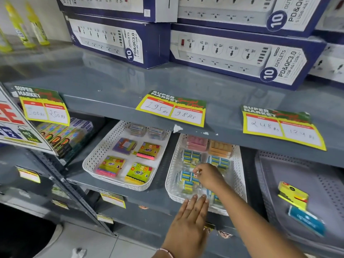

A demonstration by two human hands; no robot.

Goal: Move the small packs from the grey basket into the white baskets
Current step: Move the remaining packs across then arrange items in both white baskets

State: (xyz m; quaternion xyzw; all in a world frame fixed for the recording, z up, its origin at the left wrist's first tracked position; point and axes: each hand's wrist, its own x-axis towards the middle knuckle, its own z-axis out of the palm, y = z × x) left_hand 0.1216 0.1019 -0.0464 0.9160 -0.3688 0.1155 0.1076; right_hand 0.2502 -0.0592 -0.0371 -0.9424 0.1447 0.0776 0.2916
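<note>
My right hand [208, 175] is in the middle of the frame, reaching into the right white basket [240, 175]. My fingers pinch the corner of a small blue pack [188, 176] that lies with other blue packs in there. At the back of that basket sit a pink box [197, 143] and an orange box [220, 148].

My left hand [189, 218] is at the bottom middle. It is flat and loose, holding nothing, and its fingertips touch the front rim of the same basket.

The left white basket [104, 151] is just beside it on the shelf [158, 194], with yellow packs [138, 173] and a purple pack [124, 145] inside.

The grey basket [275, 185] is at the lower right of the frame. A yellow pack [293, 195] and a blue pack [307, 220] lie in it.

Price tags [172, 108] hang on the shelf above.
</note>
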